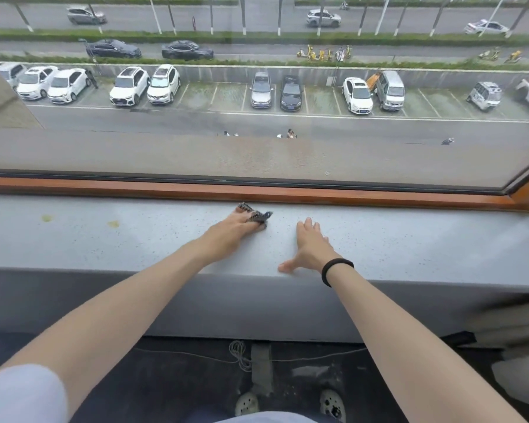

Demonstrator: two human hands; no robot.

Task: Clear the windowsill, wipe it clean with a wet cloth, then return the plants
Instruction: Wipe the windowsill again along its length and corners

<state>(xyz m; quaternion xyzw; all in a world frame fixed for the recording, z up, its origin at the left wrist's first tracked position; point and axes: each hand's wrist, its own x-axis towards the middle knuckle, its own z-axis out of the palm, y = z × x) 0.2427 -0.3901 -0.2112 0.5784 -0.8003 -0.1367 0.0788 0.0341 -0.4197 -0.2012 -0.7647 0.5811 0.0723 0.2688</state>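
Grey windowsill under our cloth, plants out of view.
Our left hand presses the dark cloth flat-fingered near the back edge by the wooden frame; our right hand rests spread and empty near the front edge. We judge the two yellowish stains toward the left end easily missed if our strokes stop short there.

The sill gives flat passage to both sides of the hands. A narrow gap separates the left hand, pressing the cloth, from the right hand. The frame and glass wall the far edge.
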